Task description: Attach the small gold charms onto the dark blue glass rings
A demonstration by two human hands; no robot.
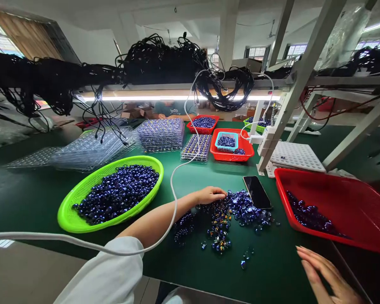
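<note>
My left hand (210, 195) reaches across the green table (190, 261) and rests, fingers curled down, on a loose pile of dark blue glass beads (237, 211). Whether it grips any beads is hidden. My right hand (327, 274) hovers at the lower right near the table's front edge, fingers stretched out and holding nothing. A black phone (257, 192) lies just right of the pile. A white cable (174, 185) crosses over my left forearm.
A green oval basket (82, 202) of blue beads sits at left. A red tray (351, 202) with some beads stands at right. Red baskets (231, 154), stacked clear bead trays (161, 135) and a white perforated board (296, 155) lie farther back. Another person sits across the table. Black cords hang overhead.
</note>
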